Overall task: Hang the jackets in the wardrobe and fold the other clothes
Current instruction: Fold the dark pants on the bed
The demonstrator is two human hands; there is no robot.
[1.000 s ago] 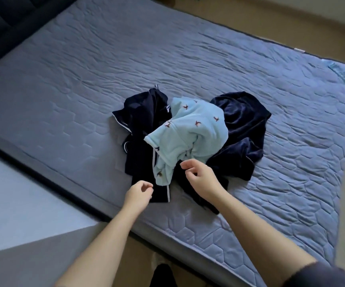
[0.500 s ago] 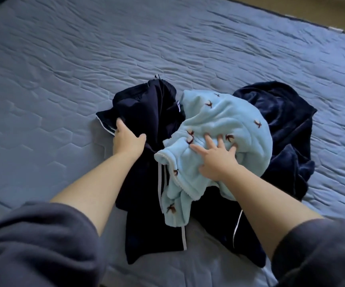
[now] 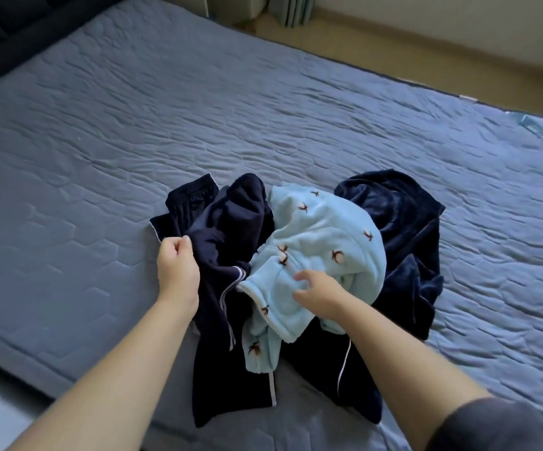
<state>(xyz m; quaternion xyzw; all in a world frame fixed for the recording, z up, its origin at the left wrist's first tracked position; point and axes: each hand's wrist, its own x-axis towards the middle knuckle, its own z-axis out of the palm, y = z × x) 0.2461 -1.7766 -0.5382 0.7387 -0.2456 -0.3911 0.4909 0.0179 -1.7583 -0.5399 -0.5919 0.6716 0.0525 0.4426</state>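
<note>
1. Head view, lower centre: navy piped garment (image 3: pixel 224 229) bunched on the bed (image 3: pixel 198 109); left hand (image 3: pixel 179 268), flat on it half a second ago, now clenches a fold.
2. Adjoining light-blue fleece (image 3: pixel 322 242): right hand (image 3: pixel 319 296), earlier splayed, now clutches its cloth.
3. Judgement: sorting begun; nothing folded.

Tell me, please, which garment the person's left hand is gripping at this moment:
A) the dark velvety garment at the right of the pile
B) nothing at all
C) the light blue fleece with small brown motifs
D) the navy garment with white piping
D: the left hand has its fingers curled round a fold of the navy garment, while the right hand clutches the light blue fleece.
</note>
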